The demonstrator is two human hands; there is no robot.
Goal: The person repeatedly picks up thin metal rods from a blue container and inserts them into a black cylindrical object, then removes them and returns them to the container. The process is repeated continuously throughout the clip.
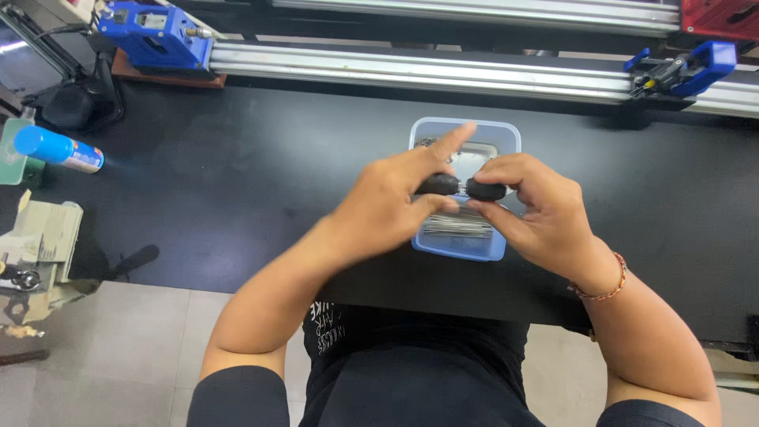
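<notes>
My left hand (391, 202) pinches a small black oval piece (437, 184) between thumb and fingers, index finger stretched out. My right hand (538, 209) grips a second black oval piece (486, 190), held end to end with the first; whether the two pieces touch I cannot tell. Both hands hover over a pale blue plastic box (465, 249) on the black table (237, 182). The box holds several thin metal parts, partly hidden by my hands. A beaded bracelet (605, 289) circles my right wrist.
A long aluminium rail (411, 75) runs along the table's far edge, with blue fixtures at its left (154, 35) and right (688, 69). A blue spray can (57, 149) lies at the far left. Cardboard and clutter (39, 237) sit at the left.
</notes>
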